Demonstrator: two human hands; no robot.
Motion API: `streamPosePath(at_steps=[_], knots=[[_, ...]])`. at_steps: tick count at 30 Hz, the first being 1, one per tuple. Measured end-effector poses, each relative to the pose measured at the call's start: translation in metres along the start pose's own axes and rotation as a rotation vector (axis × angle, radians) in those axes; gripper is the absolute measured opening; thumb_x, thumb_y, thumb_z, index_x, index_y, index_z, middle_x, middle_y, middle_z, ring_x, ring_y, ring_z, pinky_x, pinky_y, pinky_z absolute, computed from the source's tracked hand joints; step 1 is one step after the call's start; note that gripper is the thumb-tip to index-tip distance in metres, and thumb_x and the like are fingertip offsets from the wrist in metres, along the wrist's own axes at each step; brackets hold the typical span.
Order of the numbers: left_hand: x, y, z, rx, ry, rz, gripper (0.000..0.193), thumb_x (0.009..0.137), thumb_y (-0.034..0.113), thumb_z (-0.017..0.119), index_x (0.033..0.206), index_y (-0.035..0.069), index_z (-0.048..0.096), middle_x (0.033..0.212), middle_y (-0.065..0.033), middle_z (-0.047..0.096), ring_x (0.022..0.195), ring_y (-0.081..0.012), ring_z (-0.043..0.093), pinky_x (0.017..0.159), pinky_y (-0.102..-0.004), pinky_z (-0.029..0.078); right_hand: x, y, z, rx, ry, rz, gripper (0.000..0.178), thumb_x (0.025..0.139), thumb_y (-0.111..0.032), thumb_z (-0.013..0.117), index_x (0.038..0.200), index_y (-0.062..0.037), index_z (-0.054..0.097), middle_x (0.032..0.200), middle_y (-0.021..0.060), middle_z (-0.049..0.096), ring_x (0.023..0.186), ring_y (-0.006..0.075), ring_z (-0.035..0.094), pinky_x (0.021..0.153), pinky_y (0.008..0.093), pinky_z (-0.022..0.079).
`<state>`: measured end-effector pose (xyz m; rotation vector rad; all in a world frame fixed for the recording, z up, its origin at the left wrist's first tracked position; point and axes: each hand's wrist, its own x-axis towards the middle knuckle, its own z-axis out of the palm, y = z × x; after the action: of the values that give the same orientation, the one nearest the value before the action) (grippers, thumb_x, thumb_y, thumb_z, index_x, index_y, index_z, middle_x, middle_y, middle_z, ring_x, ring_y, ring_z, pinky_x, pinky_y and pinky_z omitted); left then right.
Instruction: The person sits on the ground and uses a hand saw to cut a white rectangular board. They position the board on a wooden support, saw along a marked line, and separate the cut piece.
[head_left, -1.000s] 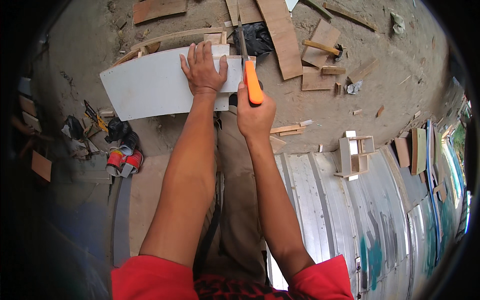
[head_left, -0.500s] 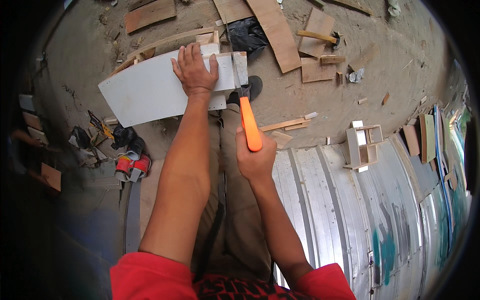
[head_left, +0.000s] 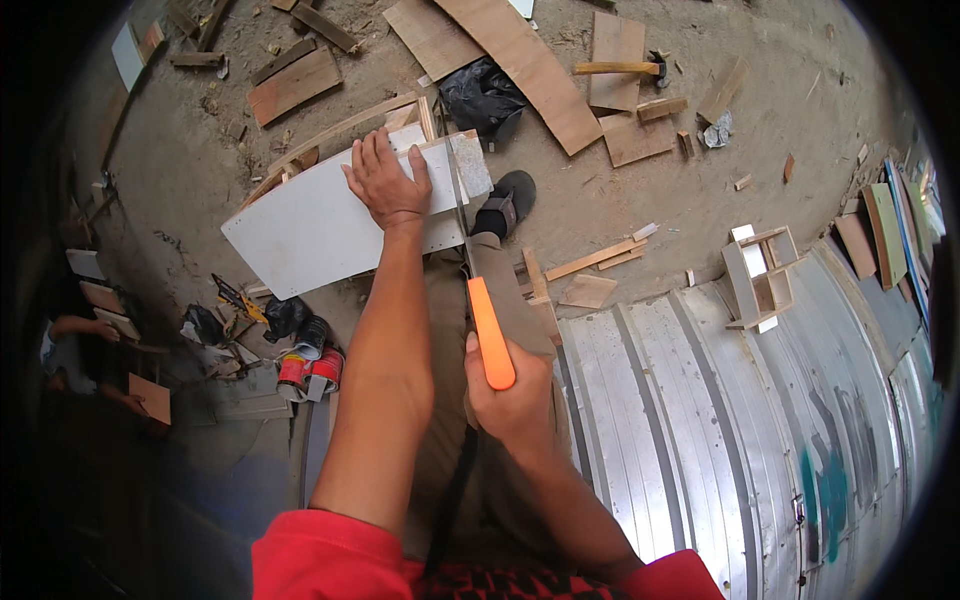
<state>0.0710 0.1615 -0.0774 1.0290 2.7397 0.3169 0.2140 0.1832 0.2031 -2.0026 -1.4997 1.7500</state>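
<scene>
Where the view darkens at the far left, flat wooden offcuts lie by another person's arm, too dim to tell apart. Just right of them: a heap of small tools, a black bag or cloth, and two red cans lying side by side on the dirt; contents hidden.

White board: a long flat panel, lying at a slant across the ground ahead of the person's knees. Left hand: spread flat, fingers apart, pressing down on the board's right portion; it grips nothing.

Hand saw: thin blade running from the board's right end back toward the person, orange handle nearest the body. The blade appears to meet the board near a small grey end piece, though the contact point is hard to make out. Right hand: closed in a fist around the lower end of the handle, held over the lap.

Dark sandal: on the person's foot, just beside the board's right end. Black plastic bag: crumpled, just beyond the board.

Plywood strips and planks: scattered over the upper ground. Hammer: wooden shaft, lying on a plywood square. Thin wooden battens: right of the foot. Small open wooden box frame: standing at the edge of the corrugated metal sheets, empty as far as can be seen. Stacked panels: far right rim.
</scene>
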Motion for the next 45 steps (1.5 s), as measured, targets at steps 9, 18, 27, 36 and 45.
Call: streamPosePath(at_steps=[9,18,27,36,45], knots=[[0.005,0.001,0.008,-0.019,0.012,0.034,0.056,0.090,0.041,0.055,0.137,0.010,0.051,0.139,-0.0110,0.051,0.139,-0.0330,0.038,0.118,-0.0573,0.016,0.061,0.019,0.037,0.017,0.035,-0.094,0.018,0.088,-0.013,0.066,0.081,0.0031,0.064,0.057,0.0147,0.055,0.048,0.0188,0.052,0.052,0.0350,0.043],[-0.004,-0.004,0.004,-0.022,0.004,0.005,0.057,0.091,0.043,0.054,0.137,0.010,0.051,0.140,-0.0112,0.050,0.139,-0.0327,0.037,0.118,-0.0570,0.015,0.010,0.005,-0.009,0.037,0.017,0.021,0.018,0.090,-0.009,0.066,0.076,0.0032,0.064,0.053,0.0069,0.054,0.048,0.0095,0.047,0.048,0.0299,0.040],[0.002,-0.003,0.011,-0.002,0.027,0.026,0.058,0.090,0.045,0.055,0.137,0.010,0.052,0.139,-0.0111,0.051,0.139,-0.0312,0.037,0.118,-0.0571,0.017,0.053,0.025,0.029,0.042,0.062,-0.100,0.025,0.090,-0.011,0.067,0.070,0.0011,0.057,0.052,0.0087,0.048,0.046,0.0125,0.045,0.047,0.0333,0.038],[-0.003,-0.007,0.007,-0.004,0.041,0.012,0.060,0.090,0.046,0.054,0.137,0.008,0.052,0.139,-0.0096,0.052,0.139,-0.0316,0.038,0.117,-0.0587,0.017,0.029,0.031,-0.009,-0.117,-0.055,-0.069,0.010,0.088,-0.008,0.065,0.085,0.0010,0.068,0.061,0.0109,0.061,0.052,0.0177,0.060,0.054,0.0322,0.047],[0.002,-0.003,0.010,0.022,0.021,0.089,0.067,0.090,0.051,0.055,0.139,0.006,0.049,0.139,-0.0144,0.049,0.139,-0.0331,0.036,0.117,-0.0604,0.017,0.045,0.038,0.015,0.020,-0.065,0.025,0.025,0.095,-0.010,0.063,0.074,0.0023,0.057,0.057,0.0007,0.048,0.056,0.0083,0.046,0.053,0.0302,0.040]])
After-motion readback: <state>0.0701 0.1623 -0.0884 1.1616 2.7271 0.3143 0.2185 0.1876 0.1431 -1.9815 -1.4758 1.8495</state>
